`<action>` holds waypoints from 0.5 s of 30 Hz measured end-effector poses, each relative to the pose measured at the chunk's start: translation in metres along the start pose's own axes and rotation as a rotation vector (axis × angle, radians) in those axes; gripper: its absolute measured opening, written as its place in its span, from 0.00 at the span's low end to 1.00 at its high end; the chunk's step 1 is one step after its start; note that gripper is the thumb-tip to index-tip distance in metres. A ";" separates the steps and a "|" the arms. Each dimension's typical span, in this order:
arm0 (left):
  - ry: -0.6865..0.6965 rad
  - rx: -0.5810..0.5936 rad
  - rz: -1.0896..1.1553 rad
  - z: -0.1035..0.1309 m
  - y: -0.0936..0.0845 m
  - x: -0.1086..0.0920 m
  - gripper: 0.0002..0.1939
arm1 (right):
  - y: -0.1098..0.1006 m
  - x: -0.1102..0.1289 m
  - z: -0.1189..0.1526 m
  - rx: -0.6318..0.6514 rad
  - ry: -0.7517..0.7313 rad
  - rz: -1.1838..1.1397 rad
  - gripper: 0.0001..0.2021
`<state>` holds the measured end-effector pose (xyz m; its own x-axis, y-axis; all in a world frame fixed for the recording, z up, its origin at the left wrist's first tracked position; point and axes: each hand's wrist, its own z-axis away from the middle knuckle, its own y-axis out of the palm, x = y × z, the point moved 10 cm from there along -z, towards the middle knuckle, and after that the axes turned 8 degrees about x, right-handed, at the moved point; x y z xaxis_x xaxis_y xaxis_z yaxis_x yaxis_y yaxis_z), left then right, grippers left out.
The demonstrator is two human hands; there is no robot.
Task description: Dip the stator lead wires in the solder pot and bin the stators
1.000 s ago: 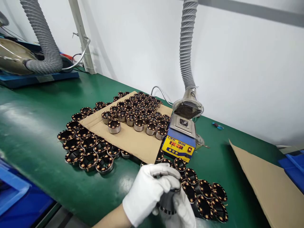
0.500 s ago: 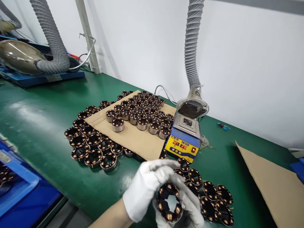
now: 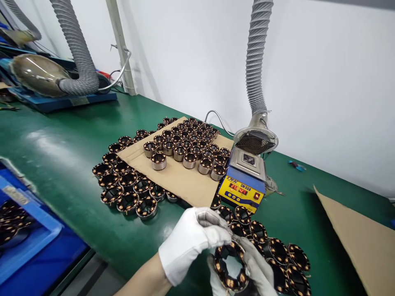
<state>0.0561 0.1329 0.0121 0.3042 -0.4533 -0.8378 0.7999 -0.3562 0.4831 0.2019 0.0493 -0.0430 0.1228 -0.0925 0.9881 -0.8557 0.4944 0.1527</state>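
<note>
Both hands wear white gloves, grey at the fingers. My right hand (image 3: 257, 267) is wrapped round a ring-shaped stator (image 3: 231, 279) with copper windings, its open centre facing me. From the left, my left hand (image 3: 197, 238) reaches over with curled fingers, and its fingertips meet at the stator's upper rim; whether they pinch a wire there is too small to tell. More stators (image 3: 279, 250) stand on the green table just right of the hands. Further back, several others (image 3: 158, 161) sit on a cardboard sheet (image 3: 182, 185).
A blue and yellow heater unit (image 3: 242, 189) stands beyond the hands under an extractor hood (image 3: 256, 139). Blue bins (image 3: 40, 242) holding stators lie at the lower left. Cardboard (image 3: 358, 238) leans up at the right.
The view has shifted slightly, so the scene sits further right. My left fingers have bent more over the stator's upper rim, and the stator shows a little further right.
</note>
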 end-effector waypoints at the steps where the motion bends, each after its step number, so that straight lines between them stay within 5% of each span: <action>1: 0.010 -0.034 -0.023 0.000 -0.004 -0.001 0.05 | -0.001 0.001 0.001 -0.012 -0.001 0.024 0.16; 4: 0.084 -0.098 -0.054 -0.001 -0.015 -0.008 0.12 | -0.001 0.012 0.007 -0.053 -0.091 0.071 0.19; 7: 0.091 0.015 -0.023 -0.006 -0.002 -0.005 0.25 | 0.003 0.023 0.012 -0.066 -0.212 0.080 0.22; 11: 0.037 0.013 0.029 -0.007 0.005 -0.001 0.07 | 0.009 0.026 0.014 -0.031 -0.252 0.063 0.21; 15: 0.249 -0.077 0.203 -0.001 -0.015 -0.022 0.09 | 0.005 0.023 0.009 -0.050 -0.193 0.077 0.21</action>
<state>0.0375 0.1491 0.0233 0.5707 -0.2913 -0.7677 0.7439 -0.2125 0.6336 0.1960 0.0419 -0.0197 -0.0444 -0.2138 0.9759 -0.8322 0.5484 0.0823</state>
